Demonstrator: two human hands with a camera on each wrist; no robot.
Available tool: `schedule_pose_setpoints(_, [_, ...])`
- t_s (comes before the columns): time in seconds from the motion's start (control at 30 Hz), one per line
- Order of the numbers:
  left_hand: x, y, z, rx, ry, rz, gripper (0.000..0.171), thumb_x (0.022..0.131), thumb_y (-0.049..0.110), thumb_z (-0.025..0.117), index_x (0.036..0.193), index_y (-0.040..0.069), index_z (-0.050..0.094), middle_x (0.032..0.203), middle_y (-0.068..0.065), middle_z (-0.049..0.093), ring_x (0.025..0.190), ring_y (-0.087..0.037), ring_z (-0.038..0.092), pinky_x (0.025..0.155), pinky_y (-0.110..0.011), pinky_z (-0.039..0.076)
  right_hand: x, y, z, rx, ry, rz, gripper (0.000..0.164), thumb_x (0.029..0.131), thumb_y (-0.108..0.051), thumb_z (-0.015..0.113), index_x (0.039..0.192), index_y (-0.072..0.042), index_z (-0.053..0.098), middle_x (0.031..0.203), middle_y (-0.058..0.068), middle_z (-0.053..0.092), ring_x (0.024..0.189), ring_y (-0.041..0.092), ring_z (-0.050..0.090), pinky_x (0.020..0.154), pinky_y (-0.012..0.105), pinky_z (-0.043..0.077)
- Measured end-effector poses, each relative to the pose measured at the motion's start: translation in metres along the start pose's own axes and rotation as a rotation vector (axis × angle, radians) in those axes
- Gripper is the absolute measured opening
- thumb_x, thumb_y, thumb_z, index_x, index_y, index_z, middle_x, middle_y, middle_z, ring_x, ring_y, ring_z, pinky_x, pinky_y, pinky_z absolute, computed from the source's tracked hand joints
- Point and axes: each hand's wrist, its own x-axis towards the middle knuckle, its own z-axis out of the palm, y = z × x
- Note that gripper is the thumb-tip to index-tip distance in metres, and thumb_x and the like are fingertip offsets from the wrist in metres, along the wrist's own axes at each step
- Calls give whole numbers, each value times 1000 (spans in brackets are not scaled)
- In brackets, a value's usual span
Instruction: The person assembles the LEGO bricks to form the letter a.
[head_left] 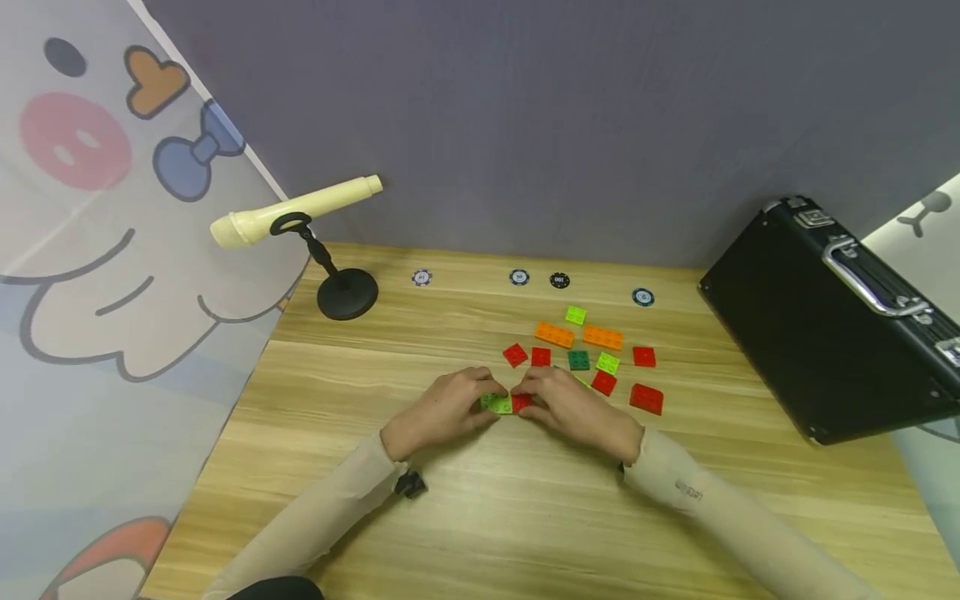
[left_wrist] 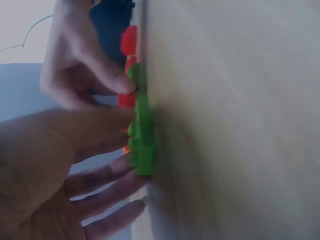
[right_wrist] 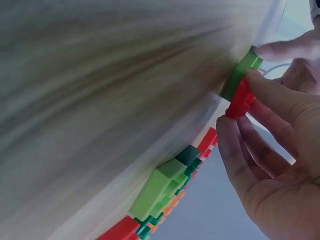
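In the head view, my left hand (head_left: 459, 402) pinches a light green toy brick (head_left: 497, 404) just above or on the wooden table. Beside it, my right hand (head_left: 566, 403) holds a small red brick (head_left: 522, 403) between thumb and fingers. The red brick (right_wrist: 242, 100) meets the green brick (right_wrist: 238, 77) in the right wrist view; whether they are locked together I cannot tell. Studs on the green brick (left_wrist: 145, 155) face away from the tabletop in the left wrist view. Fingers hide parts of both pieces.
Loose bricks lie beyond my right hand: orange ones (head_left: 602, 337), a dark green one (head_left: 578, 360), light green (head_left: 608, 363) and several red (head_left: 647, 398). Several poker chips (head_left: 519, 277) line the back. A cream microphone (head_left: 300, 212) on a black stand (head_left: 347, 293) is left, a black case (head_left: 817, 333) right.
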Motion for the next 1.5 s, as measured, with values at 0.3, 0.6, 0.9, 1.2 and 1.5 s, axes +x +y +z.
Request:
schedule_pose_setpoints(0.3, [29, -13, -14, -2, 76, -10, 28, 95, 23, 65, 121, 13, 68, 120, -3, 67, 102, -16, 67, 87, -30, 56, -13, -5, -3, -80, -3, 23, 24, 89, -23, 73, 112, -16, 73, 102, -5, 68, 91, 7, 63, 81, 26, 55])
schedule_pose_setpoints(0.6, [63, -16, -6, 129, 64, 16, 28, 93, 9, 65, 120, 15, 69, 124, -1, 67, 113, -16, 64, 96, -30, 53, -26, -8, -8, -41, -21, 97, 26, 90, -24, 72, 115, -17, 72, 107, -5, 69, 96, 8, 64, 86, 28, 56])
schedule_pose_setpoints(0.9, [61, -15, -9, 104, 58, -22, 19, 87, 13, 74, 105, 12, 70, 102, 2, 70, 94, -11, 64, 84, -24, 54, -33, -6, -7, -28, -2, 118, 28, 89, -24, 73, 116, -16, 72, 108, -4, 68, 95, 9, 65, 84, 27, 56])
schedule_pose_setpoints(1.2, [37, -9, -10, 40, 66, 65, 20, 89, 22, 73, 107, 14, 70, 104, 4, 68, 96, -10, 64, 86, -23, 54, -34, -5, -4, -24, -4, 118, 28, 90, -25, 72, 116, -16, 72, 111, -3, 69, 99, 10, 66, 86, 29, 56])
schedule_pose_setpoints(1.5, [10, 9, -11, 132, 87, 183, 17, 87, 20, 75, 104, 19, 74, 108, 7, 70, 99, -8, 63, 88, -22, 54, -37, -2, -4, -33, 14, 103, 29, 89, -25, 73, 117, -14, 71, 109, -4, 68, 94, 8, 64, 82, 28, 57])
